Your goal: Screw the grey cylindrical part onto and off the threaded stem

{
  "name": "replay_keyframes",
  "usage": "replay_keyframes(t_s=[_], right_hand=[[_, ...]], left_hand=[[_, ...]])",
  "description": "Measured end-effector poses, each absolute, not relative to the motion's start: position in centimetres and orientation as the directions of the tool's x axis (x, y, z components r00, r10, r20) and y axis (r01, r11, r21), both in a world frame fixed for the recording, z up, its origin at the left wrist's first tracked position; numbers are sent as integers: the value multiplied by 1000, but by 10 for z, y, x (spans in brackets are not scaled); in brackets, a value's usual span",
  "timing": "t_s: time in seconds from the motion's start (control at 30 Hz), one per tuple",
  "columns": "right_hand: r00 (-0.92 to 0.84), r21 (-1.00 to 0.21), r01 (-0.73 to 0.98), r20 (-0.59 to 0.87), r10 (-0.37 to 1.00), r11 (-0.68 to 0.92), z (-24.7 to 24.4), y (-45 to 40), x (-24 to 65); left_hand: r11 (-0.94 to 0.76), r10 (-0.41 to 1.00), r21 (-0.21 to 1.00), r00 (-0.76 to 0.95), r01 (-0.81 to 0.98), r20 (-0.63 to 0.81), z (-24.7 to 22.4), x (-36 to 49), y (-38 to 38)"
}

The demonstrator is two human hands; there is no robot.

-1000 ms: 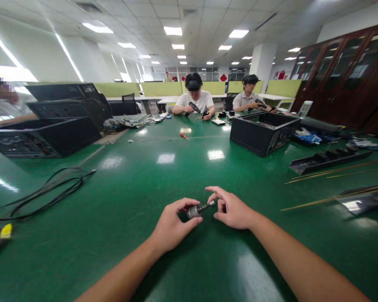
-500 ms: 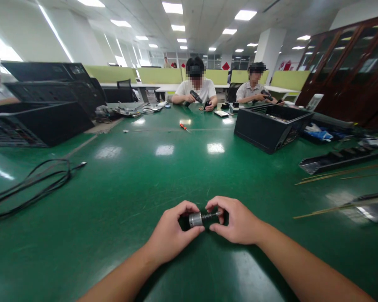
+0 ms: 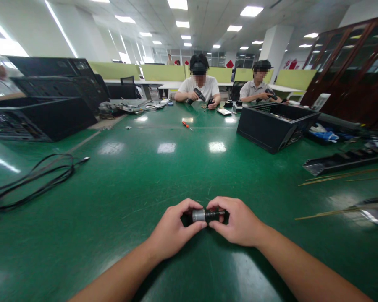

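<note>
Near six o'clock in the view, over the glossy green tabletop (image 3: 151,167), the left hand (image 3: 171,228) was curled inward, its thumb and fingers closed about the grey end of a small two-toned, metal-looking part (image 3: 207,215). By the right hand (image 3: 239,222), the dark end was encircled; whether it was clamped by those bent fingers or only lightly met could not be told. The step in hand was judged to be two-handed handling of the part, and for any turn or pull, a steady grip on the cylinder with the shaft kept in line seemed to be called for. The cylinder was smooth and dull, the narrower shaft ridged. From the part, thin black cables (image 3: 50,180) were looped at ten o'clock, with a flat-sided black box-shaped case (image 3: 72,121) set beyond them. At twelve, a slim orange-handled screwdriver (image 3: 185,124) was laid. At one, an open-topped black rectangular case (image 3: 261,129) was placed; between two and three, straight, thin straw-coloured rods (image 3: 321,214) were spread beside a long black trough-shaped piece (image 3: 315,167).
</note>
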State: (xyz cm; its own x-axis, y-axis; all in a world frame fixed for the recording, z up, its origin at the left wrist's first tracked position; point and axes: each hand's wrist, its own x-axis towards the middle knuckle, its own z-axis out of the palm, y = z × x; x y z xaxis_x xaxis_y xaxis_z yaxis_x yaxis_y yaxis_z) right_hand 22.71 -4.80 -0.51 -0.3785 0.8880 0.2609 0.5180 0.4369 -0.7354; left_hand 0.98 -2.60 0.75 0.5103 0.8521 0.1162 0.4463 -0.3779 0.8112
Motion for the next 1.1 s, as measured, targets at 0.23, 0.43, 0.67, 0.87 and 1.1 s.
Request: replay_keyframes(t_s=[0.23, 0.43, 0.67, 0.87, 1.1], right_hand=[[-409, -713, 505, 300, 862, 487, -3, -47, 227], [-421, -693, 514, 310, 852, 506, -1, -47, 227], [-420, -683, 535, 295, 858, 497, -4, -47, 228], [-430, -672, 554, 276, 860, 492, -2, -47, 228], [-437, -660, 578, 247, 865, 480, -1, -48, 228]], left_hand=[[-394, 841, 802, 529, 450, 116, 7, 10, -27], [-402, 837, 798, 534, 448, 122, 7, 10, -29], [-388, 847, 802, 519, 454, 116, 8, 12, -29], [-380, 847, 808, 521, 450, 109, 8, 12, -29], [-374, 849, 812, 519, 448, 105, 7, 13, -28]])
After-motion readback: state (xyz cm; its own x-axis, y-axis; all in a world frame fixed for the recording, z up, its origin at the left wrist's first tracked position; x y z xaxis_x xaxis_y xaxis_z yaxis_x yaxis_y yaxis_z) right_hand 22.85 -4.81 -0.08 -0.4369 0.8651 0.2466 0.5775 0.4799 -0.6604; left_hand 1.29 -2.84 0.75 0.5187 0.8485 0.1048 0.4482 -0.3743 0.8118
